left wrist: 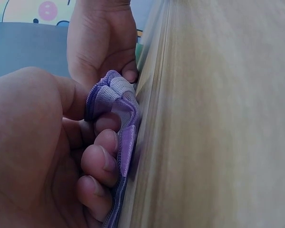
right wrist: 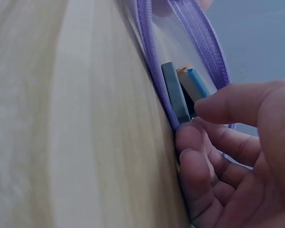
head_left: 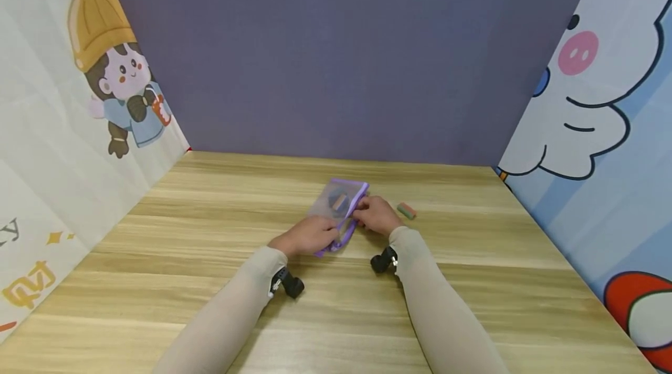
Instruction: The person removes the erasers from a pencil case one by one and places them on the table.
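A see-through zip pouch (head_left: 321, 206) with purple edging lies on the table, its zipped side gaping toward the right. My left hand (head_left: 311, 235) grips the near end of the zip edge, thumb and curled fingers round the purple fabric in the left wrist view. At the right side of the opening, my right hand (head_left: 375, 214) pinches the pouch edge, thumb over curled fingers. Inside show a grey-green block (right wrist: 175, 90) and a pale piece with a blue edge (right wrist: 194, 84), close to the right thumb. From above, a tan block (head_left: 339, 202) shows through the pouch over a dark round shape.
A small pink-and-green block (head_left: 406, 210), like an eraser, lies on the wooden table (head_left: 336, 327) just right of my right hand. A grey-purple panel (head_left: 336, 59) stands along the back, and printed cloths with cartoon figures hang at both sides.
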The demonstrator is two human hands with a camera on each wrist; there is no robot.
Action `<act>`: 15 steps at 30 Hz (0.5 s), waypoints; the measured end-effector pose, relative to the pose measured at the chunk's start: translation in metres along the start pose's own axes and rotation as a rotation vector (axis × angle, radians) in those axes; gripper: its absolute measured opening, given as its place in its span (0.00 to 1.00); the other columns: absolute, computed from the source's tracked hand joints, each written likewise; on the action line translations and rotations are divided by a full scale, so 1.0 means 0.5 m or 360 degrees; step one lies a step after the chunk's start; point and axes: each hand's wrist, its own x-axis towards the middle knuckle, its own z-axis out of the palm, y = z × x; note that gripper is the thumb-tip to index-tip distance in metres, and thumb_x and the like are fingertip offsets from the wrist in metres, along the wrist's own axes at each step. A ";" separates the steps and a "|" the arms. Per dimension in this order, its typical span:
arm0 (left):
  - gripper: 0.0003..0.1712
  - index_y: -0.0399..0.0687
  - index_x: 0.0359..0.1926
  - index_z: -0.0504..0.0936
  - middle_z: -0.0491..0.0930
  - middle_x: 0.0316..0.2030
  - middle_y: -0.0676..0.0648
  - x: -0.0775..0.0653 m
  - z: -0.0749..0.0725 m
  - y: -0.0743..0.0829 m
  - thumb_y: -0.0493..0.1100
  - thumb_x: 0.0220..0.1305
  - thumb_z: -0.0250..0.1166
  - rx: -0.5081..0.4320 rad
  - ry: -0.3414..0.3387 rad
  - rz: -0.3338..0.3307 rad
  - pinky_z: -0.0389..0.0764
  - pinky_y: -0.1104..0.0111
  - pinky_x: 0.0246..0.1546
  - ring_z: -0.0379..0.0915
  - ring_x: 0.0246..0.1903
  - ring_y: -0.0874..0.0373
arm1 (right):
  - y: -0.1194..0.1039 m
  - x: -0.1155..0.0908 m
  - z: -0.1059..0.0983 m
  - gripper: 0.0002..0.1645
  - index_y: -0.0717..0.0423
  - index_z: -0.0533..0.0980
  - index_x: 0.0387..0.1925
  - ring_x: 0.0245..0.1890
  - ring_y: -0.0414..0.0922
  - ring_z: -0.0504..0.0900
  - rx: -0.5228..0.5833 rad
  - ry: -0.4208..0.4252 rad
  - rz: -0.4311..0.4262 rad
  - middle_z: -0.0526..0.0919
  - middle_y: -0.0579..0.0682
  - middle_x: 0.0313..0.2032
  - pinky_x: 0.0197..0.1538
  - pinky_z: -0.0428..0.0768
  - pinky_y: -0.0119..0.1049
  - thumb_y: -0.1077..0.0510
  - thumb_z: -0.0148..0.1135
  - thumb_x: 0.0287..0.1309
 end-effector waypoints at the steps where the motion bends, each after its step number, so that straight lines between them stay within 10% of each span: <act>1: 0.16 0.54 0.26 0.79 0.77 0.19 0.56 0.000 0.001 0.001 0.46 0.72 0.51 -0.0006 -0.0001 -0.0002 0.74 0.66 0.26 0.71 0.19 0.62 | 0.000 0.000 0.000 0.05 0.57 0.81 0.34 0.25 0.44 0.79 0.0003 -0.0005 -0.0008 0.82 0.50 0.27 0.28 0.78 0.34 0.59 0.63 0.63; 15: 0.15 0.54 0.26 0.79 0.76 0.19 0.56 0.004 0.003 -0.001 0.46 0.70 0.52 0.0038 0.0027 0.0015 0.74 0.66 0.25 0.70 0.19 0.62 | -0.005 -0.004 -0.001 0.05 0.53 0.81 0.36 0.22 0.42 0.76 -0.0100 0.0005 -0.0136 0.81 0.46 0.23 0.27 0.73 0.33 0.57 0.65 0.59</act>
